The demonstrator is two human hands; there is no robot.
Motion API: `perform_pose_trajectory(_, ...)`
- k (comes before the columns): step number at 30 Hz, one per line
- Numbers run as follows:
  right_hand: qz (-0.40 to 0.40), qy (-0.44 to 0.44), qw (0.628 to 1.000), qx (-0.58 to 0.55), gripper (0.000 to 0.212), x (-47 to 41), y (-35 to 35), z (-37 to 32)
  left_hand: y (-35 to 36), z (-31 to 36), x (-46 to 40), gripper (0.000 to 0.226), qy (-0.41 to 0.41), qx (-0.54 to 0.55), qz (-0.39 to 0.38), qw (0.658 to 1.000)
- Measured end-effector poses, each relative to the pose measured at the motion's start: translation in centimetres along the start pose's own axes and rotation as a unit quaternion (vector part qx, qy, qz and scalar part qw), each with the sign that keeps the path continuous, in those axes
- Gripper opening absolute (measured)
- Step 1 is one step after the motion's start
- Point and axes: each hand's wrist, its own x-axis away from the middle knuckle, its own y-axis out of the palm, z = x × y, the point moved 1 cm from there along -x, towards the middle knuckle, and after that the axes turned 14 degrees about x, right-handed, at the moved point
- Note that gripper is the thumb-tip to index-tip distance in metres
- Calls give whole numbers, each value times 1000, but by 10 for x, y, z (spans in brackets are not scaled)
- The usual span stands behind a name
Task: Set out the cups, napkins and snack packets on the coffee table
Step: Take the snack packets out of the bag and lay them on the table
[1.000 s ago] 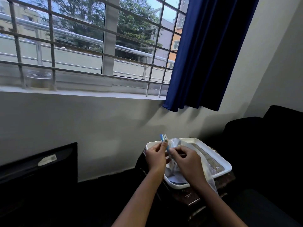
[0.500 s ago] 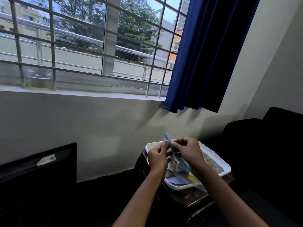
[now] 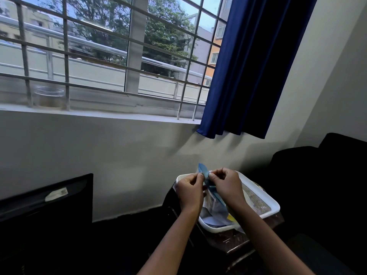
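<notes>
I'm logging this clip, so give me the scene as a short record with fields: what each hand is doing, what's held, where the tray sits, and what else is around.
left hand: pinches the top edge of the packet
right hand: pinches the same top edge from the other side
packet: clear plastic packet with a blue top strip, held above the tray
tray: white tray on a small dark table, papers inside
surroundings: blue curtain, barred window, glass jar on the sill
cups: none visible

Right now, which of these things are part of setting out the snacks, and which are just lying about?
Part of the job:
clear packet, pinched by left hand and right hand
white tray
small table

Just lying about:
glass jar
blue curtain
</notes>
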Motion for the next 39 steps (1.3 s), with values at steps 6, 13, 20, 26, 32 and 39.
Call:
perform_pose_trajectory(6, 44, -52, 995, 78, 4, 2, 7, -3, -7, 8, 0, 11, 53, -144, 87, 984)
perform_pose_trajectory(13, -33, -67, 992, 102, 14, -8, -1, -13, -3, 10, 2, 28, 62, -115, 39, 991)
perform_pose_trajectory(20, -35, -85, 986, 139, 13, -10, -3, -14, -3, 10, 2, 21, 53, -111, 36, 992)
perform_pose_trajectory(26, -9, -117, 978, 173, 11, -7, 1, -14, -4, 10, 2, 10, 56, -153, 65, 985)
perform_pose_trajectory(32, 34, -125, 975, 180, 9, -4, 0, -10, -3, 7, 1, 13, 62, -157, 64, 984)
perform_pose_trajectory(39, 85, -124, 964, 221, 8, 0, 5, -7, -5, 9, 3, 16, 73, -179, 85, 977)
